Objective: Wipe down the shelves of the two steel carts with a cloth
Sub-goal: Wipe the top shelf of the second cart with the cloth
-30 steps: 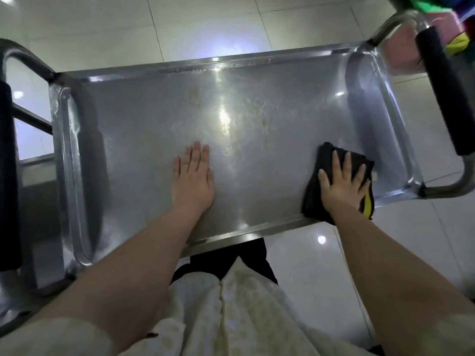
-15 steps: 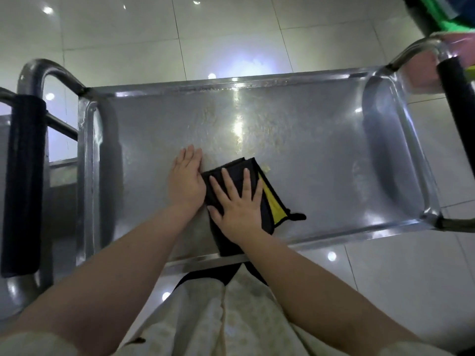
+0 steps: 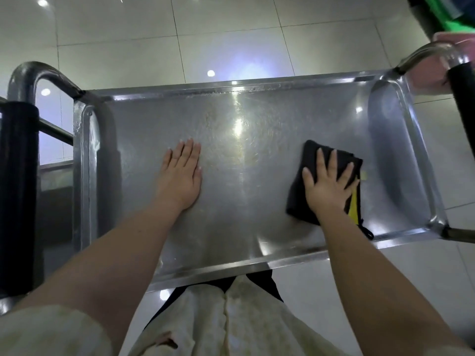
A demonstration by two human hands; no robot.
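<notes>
A steel cart's top shelf (image 3: 257, 119) fills the middle of the view, shiny with dull streaks near its centre. A folded black cloth (image 3: 303, 176) with a yellow edge lies on the right part of the shelf. My right hand (image 3: 329, 186) presses flat on the cloth with fingers spread. My left hand (image 3: 182, 176) rests flat on the bare steel left of centre, fingers straight and together.
A black-padded handle (image 3: 18, 196) on a steel tube stands at the cart's left end, another (image 3: 462, 98) at the right end. A second steel shelf (image 3: 55, 176) shows lower left. White floor tiles (image 3: 231, 34) surround the cart. Green and pink items (image 3: 455, 21) sit top right.
My right hand slid the cloth from the right end to beside my left hand, then back to the right part of the shelf. My left hand stayed flat in place.
</notes>
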